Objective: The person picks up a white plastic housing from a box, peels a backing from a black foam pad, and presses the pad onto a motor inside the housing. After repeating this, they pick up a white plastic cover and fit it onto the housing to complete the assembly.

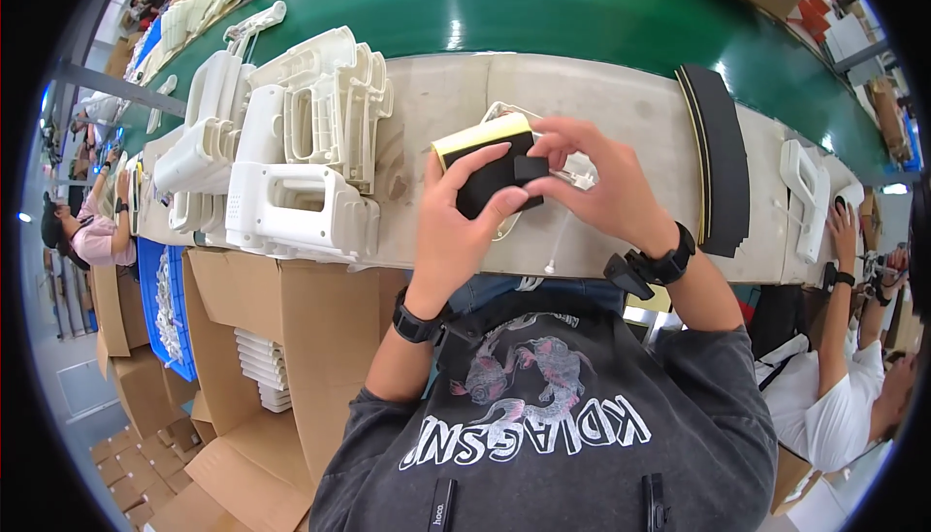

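My left hand [448, 226] grips a black foam sheet [475, 193] from its left side, thumb and fingers on its face. A pale yellow backing strip [483, 134] runs along the sheet's far edge. Between the thumb and fingers of my right hand [611, 188] is a small black foam piece [529, 169], held against the sheet's right side. Below both hands lies a white plastic part [582, 169] with thin wires, mostly hidden. A white cord [555, 246] trails from it toward the table's near edge.
Stacked white plastic housings [310, 207] stand to the left. Black foam strips [720, 163] lie to the right, near another white housing [803, 193]. Beyond runs a green conveyor belt [465, 8]. Cardboard boxes [330, 338] sit below left; co-workers are at both sides.
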Tool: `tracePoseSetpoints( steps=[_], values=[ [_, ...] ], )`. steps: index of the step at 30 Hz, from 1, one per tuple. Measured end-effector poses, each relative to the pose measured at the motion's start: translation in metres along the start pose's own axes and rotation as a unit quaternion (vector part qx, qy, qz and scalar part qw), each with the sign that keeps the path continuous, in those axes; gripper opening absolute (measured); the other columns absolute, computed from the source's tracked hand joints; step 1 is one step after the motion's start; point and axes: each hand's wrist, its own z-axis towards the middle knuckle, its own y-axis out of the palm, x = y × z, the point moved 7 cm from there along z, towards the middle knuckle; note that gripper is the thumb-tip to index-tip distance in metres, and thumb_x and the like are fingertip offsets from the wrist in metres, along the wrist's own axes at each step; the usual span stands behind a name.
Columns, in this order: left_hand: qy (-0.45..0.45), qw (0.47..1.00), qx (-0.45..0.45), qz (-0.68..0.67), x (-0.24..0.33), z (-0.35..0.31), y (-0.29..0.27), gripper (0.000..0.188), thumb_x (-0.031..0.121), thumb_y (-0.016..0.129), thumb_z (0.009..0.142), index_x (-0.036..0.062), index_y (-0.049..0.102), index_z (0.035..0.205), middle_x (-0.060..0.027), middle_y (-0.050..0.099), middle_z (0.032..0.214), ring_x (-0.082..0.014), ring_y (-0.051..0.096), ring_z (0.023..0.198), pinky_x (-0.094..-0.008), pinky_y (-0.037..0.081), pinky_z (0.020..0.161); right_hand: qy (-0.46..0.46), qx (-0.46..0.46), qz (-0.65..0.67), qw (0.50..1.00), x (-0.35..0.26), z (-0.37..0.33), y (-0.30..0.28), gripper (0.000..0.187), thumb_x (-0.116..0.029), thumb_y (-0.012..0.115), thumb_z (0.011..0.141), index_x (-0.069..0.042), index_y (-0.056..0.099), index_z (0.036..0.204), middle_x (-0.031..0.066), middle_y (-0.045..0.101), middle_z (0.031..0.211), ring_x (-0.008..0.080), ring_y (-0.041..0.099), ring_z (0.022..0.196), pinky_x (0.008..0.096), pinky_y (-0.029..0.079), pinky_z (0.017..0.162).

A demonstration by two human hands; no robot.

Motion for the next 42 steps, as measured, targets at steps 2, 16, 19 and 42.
tracePoseSetpoints(
  steps=[2,16,19,42],
  values=[
    [0.006,1.0,0.006,-0.016,0.001,-0.004,-0.002,0.037,0.02,0.08,0.083,0.0086,0.07,0.117,-0.0137,0.054,0.119,-0.0282,0.059,0.109,-0.0353,0.049,0.093,0.019,-0.008,0.038,0.999,0.003,-0.003,0.001,0.062,-0.005,0.086,0.073,-0.006,0.056,0.127,0.0047,0.07,0.097,0.0121,0.062,0.079,0.0278,0.053,0.08],
    [0.028,0.997,0.056,-0.043,-0.01,-0.031,-0.043,0.024,0.008,0.072,0.088,0.002,0.069,0.112,-0.0097,0.053,0.117,-0.0223,0.056,0.11,-0.0309,0.044,0.097,0.159,-0.005,-0.118,0.98,0.052,0.01,-0.021,0.03,-0.015,0.074,0.086,-0.002,0.065,0.112,0.0061,0.064,0.092,0.0151,0.058,0.075,0.0285,0.049,0.07],
    [-0.057,0.989,0.033,-0.134,-0.034,-0.043,-0.044,0.023,0.005,0.069,0.09,-0.001,0.068,0.112,-0.0083,0.052,0.118,-0.0199,0.054,0.113,-0.03,0.041,0.1,0.112,-0.073,-0.179,0.975,0.073,-0.002,-0.007,0.029,-0.015,0.075,0.085,-0.002,0.067,0.11,0.0086,0.064,0.095,0.0195,0.059,0.078,0.031,0.049,0.072],
    [-0.051,0.986,-0.039,-0.151,-0.082,-0.052,0.001,0.023,0.009,0.071,0.089,0.0024,0.068,0.111,-0.0085,0.053,0.119,-0.0211,0.055,0.114,-0.0303,0.041,0.1,0.231,-0.08,-0.131,0.961,0.091,0.005,-0.005,0.032,-0.016,0.077,0.08,0.0,0.061,0.103,0.0085,0.067,0.08,0.0153,0.062,0.071,0.0294,0.052,0.069]
  ],
)
